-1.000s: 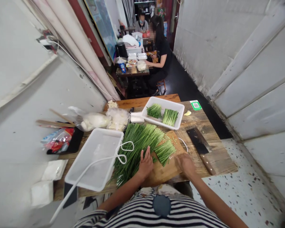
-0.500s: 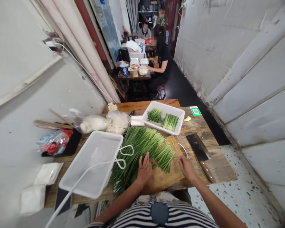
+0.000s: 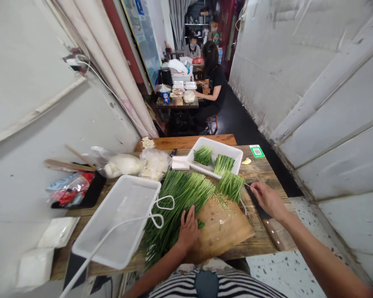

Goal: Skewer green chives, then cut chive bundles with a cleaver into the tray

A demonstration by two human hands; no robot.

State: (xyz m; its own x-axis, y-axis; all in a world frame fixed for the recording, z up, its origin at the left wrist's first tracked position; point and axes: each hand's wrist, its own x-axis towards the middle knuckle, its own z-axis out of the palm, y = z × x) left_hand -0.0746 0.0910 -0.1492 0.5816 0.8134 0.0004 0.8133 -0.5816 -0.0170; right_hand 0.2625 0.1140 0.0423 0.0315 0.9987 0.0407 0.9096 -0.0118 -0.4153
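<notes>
My right hand [image 3: 267,198] is closed in a pinch on the end of a thin wooden skewer [image 3: 247,185]. The skewer's other part is hidden in a short bundle of cut green chives [image 3: 231,187], which hangs by the far edge of the wooden cutting board [image 3: 228,231]. My left hand [image 3: 189,229] lies with fingers stretched on the big heap of long chives [image 3: 170,207], at the board's left side. Past the bundle stands a white plastic tray [image 3: 240,156] with two similar chive bundles [image 3: 224,164] inside.
A cleaver [image 3: 272,234] lies right of the board, beneath my right forearm, beside loose skewers [image 3: 251,211]. Left of the heap is a white bin [image 3: 112,223] with a white cable [image 3: 112,227] across it. Bagged food [image 3: 124,164] sits behind. Two people [image 3: 216,82] sit farther off.
My right hand has moved forward and right, carrying the skewered chive bundle off the board's middle toward the tray. More bare board shows. My left hand has stayed nearly in place.
</notes>
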